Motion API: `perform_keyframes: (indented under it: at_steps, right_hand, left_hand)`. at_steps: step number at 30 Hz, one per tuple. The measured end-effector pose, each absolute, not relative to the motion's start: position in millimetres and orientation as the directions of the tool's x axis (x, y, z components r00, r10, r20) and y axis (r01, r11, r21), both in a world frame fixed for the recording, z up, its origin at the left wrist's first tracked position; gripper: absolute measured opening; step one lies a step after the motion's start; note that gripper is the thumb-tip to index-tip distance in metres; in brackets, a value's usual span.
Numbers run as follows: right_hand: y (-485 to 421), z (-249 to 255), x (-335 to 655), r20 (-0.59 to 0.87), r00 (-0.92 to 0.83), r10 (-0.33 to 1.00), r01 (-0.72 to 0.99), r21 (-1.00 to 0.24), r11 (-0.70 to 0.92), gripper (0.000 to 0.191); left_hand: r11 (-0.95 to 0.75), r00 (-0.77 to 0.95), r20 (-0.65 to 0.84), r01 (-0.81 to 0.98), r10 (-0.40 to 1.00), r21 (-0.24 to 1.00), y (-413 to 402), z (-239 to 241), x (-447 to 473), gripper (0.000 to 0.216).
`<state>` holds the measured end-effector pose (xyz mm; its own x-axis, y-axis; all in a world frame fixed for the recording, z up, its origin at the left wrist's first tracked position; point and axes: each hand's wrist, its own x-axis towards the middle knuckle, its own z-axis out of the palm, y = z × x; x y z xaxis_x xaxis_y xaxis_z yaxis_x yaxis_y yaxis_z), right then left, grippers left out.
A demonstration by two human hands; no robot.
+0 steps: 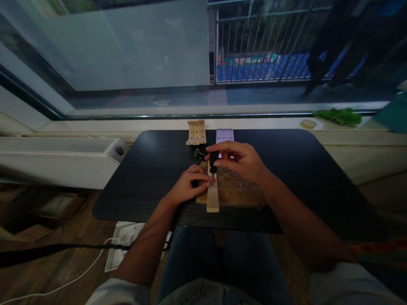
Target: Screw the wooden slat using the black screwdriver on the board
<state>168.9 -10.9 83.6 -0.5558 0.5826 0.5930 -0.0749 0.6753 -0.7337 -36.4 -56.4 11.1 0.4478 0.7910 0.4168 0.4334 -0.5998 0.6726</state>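
Observation:
My right hand (243, 161) grips a screwdriver (214, 160) by its black handle, fingertips wrapped round the upper part. The shaft points straight down at a small shiny screw (212, 183) on a pale wooden strip (213, 201). Close around that screw, the thumb and forefinger of my left hand (189, 185) come together from the left, over the strip. How deep the screw sits cannot be made out. Under the strip lies a worn brown board (240, 190), with the strip's near end sticking out past its front edge.
Several loose screws (199, 153) lie behind my left hand. Farther back on the black table (133, 173) are a wooden piece with holes (196, 133) and a lit phone (224, 134), partly behind my right hand. A window sill (270, 123) and radiator (63, 163) border the table.

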Motion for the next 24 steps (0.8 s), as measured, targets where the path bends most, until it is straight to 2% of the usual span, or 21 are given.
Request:
perform_keyframes:
  at_steps: [10, 24]
  right_hand:
    - [-13.3, 81.5, 161.8, 0.709, -0.450, 0.543, -0.140, -0.657, 0.741, 0.025]
    - [-19.3, 75.4, 157.7, 0.738, -0.407, 0.538, -0.048, -0.606, 0.794, 0.030]
  left_hand:
    - [-0.611, 0.448, 0.430, 0.435, 0.784, 0.661, -55.7, 10.7, -36.9, 0.016]
    - [-0.600, 0.440, 0.422, 0.441, 0.793, 0.667, -54.7, 8.0, -37.8, 0.016]
